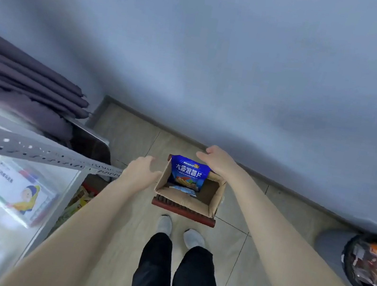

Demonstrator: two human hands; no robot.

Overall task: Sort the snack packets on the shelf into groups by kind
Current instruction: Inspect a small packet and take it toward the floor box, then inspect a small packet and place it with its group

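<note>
A small open cardboard box (212, 204) stands on a low red stool (183, 213) on the floor in front of my feet. A blue chip packet (187, 172) stands tilted in the box, its top above the rim. My right hand (217, 162) holds the packet by its upper right corner from behind. Under it, at the bottom of the box, lies a smaller light-blue packet (184, 190). My left hand (141, 170) rests against the box's left wall with loosely bent fingers.
A grey metal shelf (43, 154) is at the left, with a white boxed item (17, 191) on it and yellow snack packets (79, 200) lower down. A black waste bin (369, 269) full of wrappers stands at the right. A grey wall runs behind the box.
</note>
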